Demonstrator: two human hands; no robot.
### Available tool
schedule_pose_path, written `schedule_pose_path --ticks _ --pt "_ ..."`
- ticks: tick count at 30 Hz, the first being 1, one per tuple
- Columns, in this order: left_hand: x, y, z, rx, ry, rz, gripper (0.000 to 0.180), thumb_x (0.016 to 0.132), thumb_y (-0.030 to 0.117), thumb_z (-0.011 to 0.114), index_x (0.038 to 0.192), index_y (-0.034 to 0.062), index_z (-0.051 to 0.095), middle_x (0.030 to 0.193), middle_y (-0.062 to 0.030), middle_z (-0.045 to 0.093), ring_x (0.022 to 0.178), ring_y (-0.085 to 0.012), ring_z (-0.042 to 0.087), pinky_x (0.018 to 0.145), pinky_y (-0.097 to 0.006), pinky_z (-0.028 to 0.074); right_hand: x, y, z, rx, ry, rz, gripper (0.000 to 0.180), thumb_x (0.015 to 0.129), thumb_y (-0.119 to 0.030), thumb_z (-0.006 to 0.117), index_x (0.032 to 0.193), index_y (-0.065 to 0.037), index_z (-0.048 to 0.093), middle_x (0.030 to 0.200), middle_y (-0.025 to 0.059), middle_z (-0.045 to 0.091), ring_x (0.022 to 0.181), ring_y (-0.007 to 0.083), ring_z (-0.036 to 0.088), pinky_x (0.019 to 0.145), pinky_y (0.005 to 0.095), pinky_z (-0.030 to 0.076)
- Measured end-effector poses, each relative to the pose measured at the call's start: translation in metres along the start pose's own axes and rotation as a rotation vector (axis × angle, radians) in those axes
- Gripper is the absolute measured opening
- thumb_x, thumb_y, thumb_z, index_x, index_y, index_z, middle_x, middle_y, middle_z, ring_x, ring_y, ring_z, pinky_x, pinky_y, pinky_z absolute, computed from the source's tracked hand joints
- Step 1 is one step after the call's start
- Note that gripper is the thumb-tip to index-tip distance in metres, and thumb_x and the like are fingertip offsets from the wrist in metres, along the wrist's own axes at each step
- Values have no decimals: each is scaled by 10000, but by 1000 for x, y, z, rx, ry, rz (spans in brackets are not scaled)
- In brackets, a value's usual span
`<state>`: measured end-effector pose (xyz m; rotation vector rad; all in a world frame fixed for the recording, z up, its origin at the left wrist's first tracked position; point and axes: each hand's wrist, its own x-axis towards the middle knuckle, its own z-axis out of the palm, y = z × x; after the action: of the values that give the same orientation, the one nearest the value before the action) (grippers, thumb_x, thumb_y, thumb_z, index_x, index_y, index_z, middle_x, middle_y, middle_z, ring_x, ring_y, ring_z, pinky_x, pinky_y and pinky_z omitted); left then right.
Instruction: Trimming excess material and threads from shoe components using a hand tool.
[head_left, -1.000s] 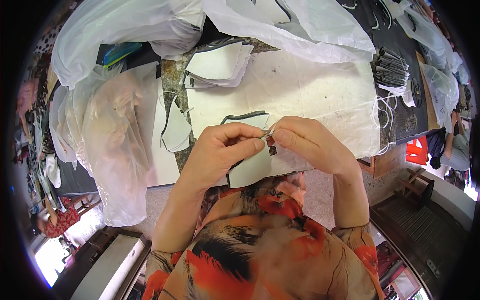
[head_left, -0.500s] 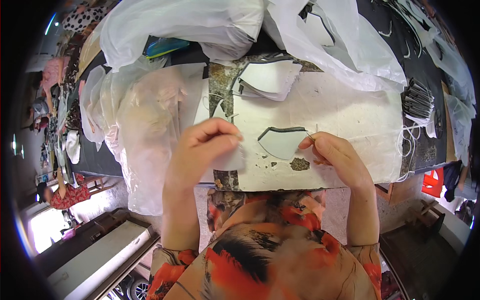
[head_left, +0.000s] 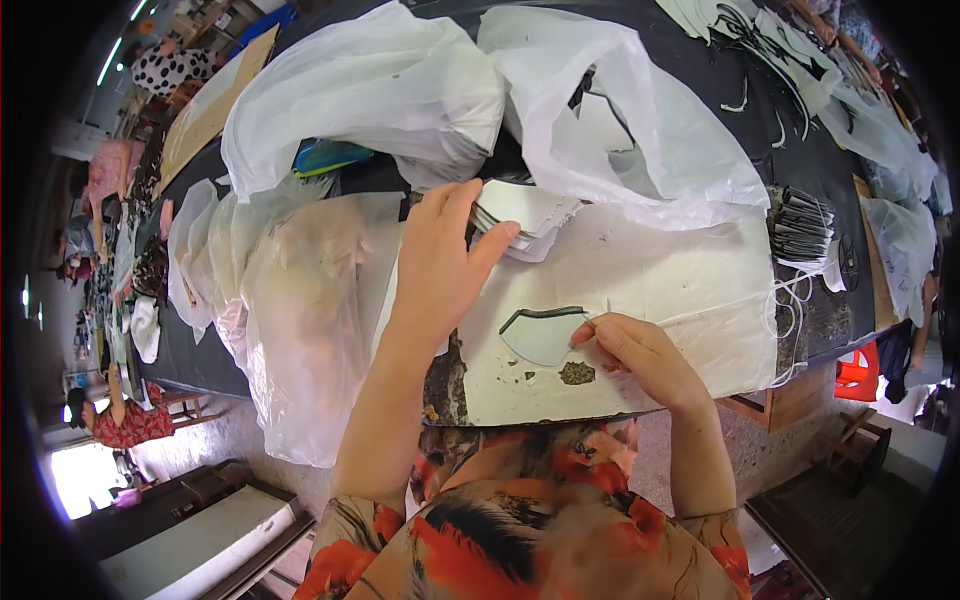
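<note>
My left hand [head_left: 445,255] is at the near-left side of a stack of white curved pieces [head_left: 535,215], thumb on top and fingers over the far-left edge. A single pale piece [head_left: 543,340] of the same shape, with dark edging along its top, lies flat on the white board in front of me. At that piece's right corner, my right hand [head_left: 640,355] is closed in a pinch on a thin needle-like tool [head_left: 588,322]. The tool's exact kind is too small to make out.
The white-covered board [head_left: 680,300] has a worn dark patch [head_left: 577,373]. Large white plastic bags [head_left: 350,90] fill the far side, and clear bags [head_left: 310,300] lie left. A bundle of dark-edged pieces [head_left: 802,228] and white cord [head_left: 785,335] are at right.
My left hand has moved away from near the board's left side to the far stack and taken hold of its edge. My right hand stays at the single piece's corner. The view has shifted.
</note>
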<state>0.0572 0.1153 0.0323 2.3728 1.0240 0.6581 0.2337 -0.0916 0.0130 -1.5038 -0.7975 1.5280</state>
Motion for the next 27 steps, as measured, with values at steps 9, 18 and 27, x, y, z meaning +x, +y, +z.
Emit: schedule_pose_path --ticks 9,18,27 --pt "5 5 -1 -272 -108 -190 537 802 144 760 1290 2 585 1256 -160 618 1151 -304 591 1016 -398 452 59 -42 -4 -138 528 -228 472 909 -316 703 1264 -5 671 775 -14 487 724 101 454 672 273 400" --pt "14 11 -3 -52 -2 157 474 798 117 742 1251 45 624 1273 -127 618 1192 -321 566 1039 -422 443 95 -44 -5 -57 514 -274 274 834 -235 739 965 -3 676 677 -11 515 648 107 445 625 293 391" --pt "21 10 0 -49 -151 202 361 730 97 785 1064 56 657 1157 -110 617 1116 -348 568 960 -444 452 101 -38 -2 -61 520 -248 217 817 -212 727 894 -16 672 677 -10 532 649 98 462 624 286 397"
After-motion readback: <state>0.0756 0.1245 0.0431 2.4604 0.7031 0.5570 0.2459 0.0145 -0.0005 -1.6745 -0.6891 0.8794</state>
